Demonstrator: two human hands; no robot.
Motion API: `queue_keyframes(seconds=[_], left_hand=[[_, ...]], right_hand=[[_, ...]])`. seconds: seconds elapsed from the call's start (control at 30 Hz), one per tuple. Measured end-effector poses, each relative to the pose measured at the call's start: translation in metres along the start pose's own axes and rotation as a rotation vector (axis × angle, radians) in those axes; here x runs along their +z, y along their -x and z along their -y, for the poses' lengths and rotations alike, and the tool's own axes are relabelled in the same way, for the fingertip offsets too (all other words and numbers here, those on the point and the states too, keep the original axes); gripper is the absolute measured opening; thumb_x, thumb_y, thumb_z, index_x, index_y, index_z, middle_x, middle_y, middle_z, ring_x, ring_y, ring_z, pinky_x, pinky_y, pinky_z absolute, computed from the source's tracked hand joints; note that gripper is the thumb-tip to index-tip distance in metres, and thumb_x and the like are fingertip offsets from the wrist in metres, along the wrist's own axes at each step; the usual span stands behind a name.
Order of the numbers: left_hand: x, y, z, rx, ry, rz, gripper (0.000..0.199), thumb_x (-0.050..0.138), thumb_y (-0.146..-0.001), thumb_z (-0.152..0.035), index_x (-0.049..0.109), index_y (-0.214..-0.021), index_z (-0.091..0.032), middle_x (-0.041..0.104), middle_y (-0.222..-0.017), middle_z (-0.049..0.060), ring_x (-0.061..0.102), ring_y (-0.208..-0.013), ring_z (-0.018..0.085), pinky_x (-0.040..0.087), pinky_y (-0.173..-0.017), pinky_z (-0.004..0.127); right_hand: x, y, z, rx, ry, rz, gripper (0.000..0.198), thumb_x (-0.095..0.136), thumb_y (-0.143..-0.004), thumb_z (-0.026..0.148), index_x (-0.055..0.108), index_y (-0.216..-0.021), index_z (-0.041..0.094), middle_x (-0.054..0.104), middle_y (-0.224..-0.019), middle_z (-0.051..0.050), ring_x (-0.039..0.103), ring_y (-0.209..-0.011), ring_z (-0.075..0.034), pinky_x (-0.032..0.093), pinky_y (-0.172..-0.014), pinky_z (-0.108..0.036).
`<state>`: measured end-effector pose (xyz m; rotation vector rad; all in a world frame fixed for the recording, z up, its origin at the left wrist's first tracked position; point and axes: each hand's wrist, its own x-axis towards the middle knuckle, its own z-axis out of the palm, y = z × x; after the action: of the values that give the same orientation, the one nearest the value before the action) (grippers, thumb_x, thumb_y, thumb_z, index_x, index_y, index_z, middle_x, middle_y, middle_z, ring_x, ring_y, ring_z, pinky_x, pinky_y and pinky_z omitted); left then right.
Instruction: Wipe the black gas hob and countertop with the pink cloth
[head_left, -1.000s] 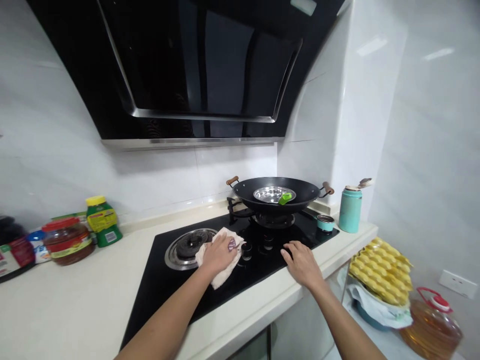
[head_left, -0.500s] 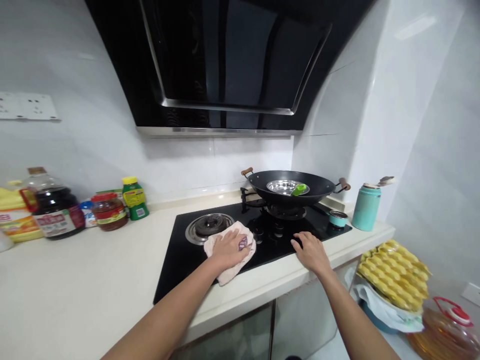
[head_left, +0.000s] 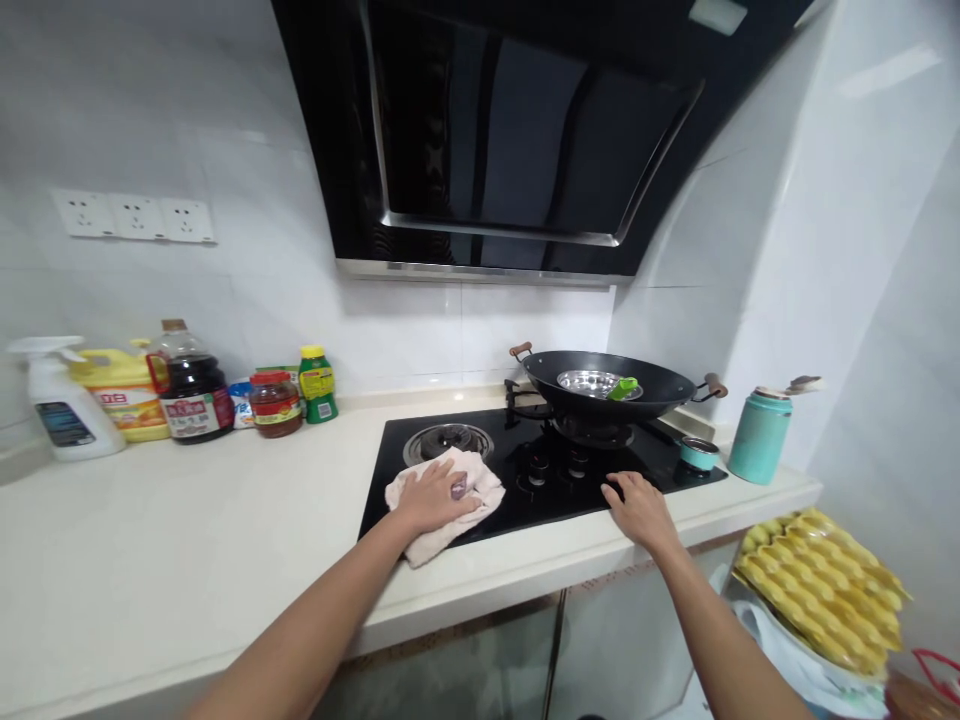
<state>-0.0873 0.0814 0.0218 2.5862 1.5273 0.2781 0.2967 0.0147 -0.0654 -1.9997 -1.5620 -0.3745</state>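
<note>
My left hand (head_left: 435, 500) presses down on a pale pink cloth (head_left: 426, 546), its fingers partly gathered into the folds. The cloth lies on the front left of the black gas stove (head_left: 525, 508), just in front of the left burner (head_left: 448, 442). My right hand (head_left: 636, 508) rests at the front edge of the stove, fingers a little bent and apart, with nothing seen in it. Two control knobs (head_left: 538, 468) sit between my hands. On the far burner stands a black wok (head_left: 652, 385) holding a metal strainer-like dish (head_left: 589, 383) with a green handle.
Left along the wall stand a spray bottle (head_left: 67, 405), a yellow jug (head_left: 127, 390), a dark sauce bottle (head_left: 193, 390), a jar (head_left: 276, 408) and a green bottle (head_left: 317, 385). A teal canister (head_left: 760, 437) and small teal pot (head_left: 699, 455) stand right. Yellow egg trays (head_left: 825, 585) lie below.
My left hand has slid the cloth leftward across the stove, away from the knobs. My right hand stays at the front edge. The view has turned left, bringing the spray bottle in.
</note>
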Motion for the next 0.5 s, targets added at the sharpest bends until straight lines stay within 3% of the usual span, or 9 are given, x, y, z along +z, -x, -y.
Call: queue_keyframes(seconds=[0.23,0.5], left_hand=[[-0.009,0.015,0.044,-0.112,-0.028,-0.019,0.080,0.043,-0.081,-0.080,0.056,-0.140,-0.027,0.027,-0.166,0.010,0.022,-0.152,0.036,0.019,-0.119,0.061],[-0.013,0.051,0.062,-0.209,-0.005,-0.041,0.085,0.041,-0.082,-0.080,0.055,-0.144,-0.023,0.025,-0.167,0.010,0.021,-0.153,0.035,0.022,-0.121,0.052]], right_hand=[[0.000,0.000,-0.001,0.008,0.015,0.016,0.042,0.040,-0.100,0.043,0.066,-0.122,0.020,0.063,-0.127,-0.012,0.059,-0.117,-0.027,0.040,-0.102,-0.040],[0.002,0.001,-0.001,-0.005,0.031,0.028,0.044,0.038,-0.100,0.043,0.065,-0.125,0.019,0.062,-0.129,-0.012,0.058,-0.119,-0.028,0.039,-0.104,-0.041]])
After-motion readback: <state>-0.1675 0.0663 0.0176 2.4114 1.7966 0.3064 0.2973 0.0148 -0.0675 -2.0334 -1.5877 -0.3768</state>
